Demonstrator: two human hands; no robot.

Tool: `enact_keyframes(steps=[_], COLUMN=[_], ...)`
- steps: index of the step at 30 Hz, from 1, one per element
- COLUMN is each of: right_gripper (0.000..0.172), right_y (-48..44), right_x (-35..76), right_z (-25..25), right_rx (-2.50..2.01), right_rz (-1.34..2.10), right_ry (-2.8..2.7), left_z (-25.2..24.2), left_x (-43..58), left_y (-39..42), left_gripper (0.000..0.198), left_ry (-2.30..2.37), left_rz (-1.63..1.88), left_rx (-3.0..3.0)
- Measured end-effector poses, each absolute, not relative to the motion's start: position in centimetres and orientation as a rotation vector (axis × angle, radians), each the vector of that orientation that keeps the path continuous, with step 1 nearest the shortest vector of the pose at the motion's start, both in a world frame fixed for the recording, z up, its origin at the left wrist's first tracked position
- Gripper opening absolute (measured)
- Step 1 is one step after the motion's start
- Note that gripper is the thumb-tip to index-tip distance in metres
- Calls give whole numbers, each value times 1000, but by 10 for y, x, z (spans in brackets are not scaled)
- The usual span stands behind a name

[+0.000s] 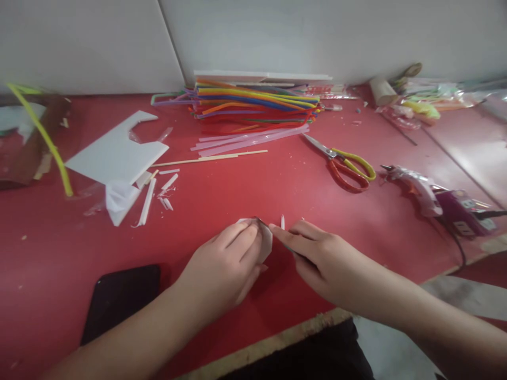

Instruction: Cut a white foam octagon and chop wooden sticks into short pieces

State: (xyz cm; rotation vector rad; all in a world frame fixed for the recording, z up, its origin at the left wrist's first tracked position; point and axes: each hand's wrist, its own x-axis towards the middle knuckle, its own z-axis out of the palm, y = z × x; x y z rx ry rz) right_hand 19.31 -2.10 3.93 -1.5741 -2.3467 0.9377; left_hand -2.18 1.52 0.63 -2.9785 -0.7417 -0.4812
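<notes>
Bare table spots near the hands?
Free: table strip between stick and left hand; patch between scissors and right hand; front left, between foam scraps and phone. Crowded: straws at back, glue gun right.

A small white piece [268, 241] of flat sheet is pressed down on the red desk [237, 195] near its front edge. It is mostly covered by the left hand [225, 264], so only its right edge and a top corner are seen. A thin dark blade [263, 222] is held tilted in the grip of the right hand [317, 258], with its tip laid at the piece's top edge.
</notes>
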Motion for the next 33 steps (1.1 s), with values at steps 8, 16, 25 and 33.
enact_keyframes(steps=[8, 16, 25, 33], right_gripper=[63, 63, 64, 65], right_y=[-21, -29, -49, -66], right_x=[191, 195, 206, 218], right_z=[41, 41, 42, 44], right_rx=[-1569, -1605, -1680, -1797], right_rz=[910, 970, 1021, 1146], right_ry=[-2408, -2423, -2405, -2284], left_z=[6, 6, 6, 6], left_x=[-21, -23, -23, -25], left_y=[15, 13, 12, 14], left_gripper=[41, 39, 45, 47], left_ry=[-786, -891, -902, -951], left_rz=[-461, -499, -492, -481], left_rx=[-2993, -3036, -3023, -3033])
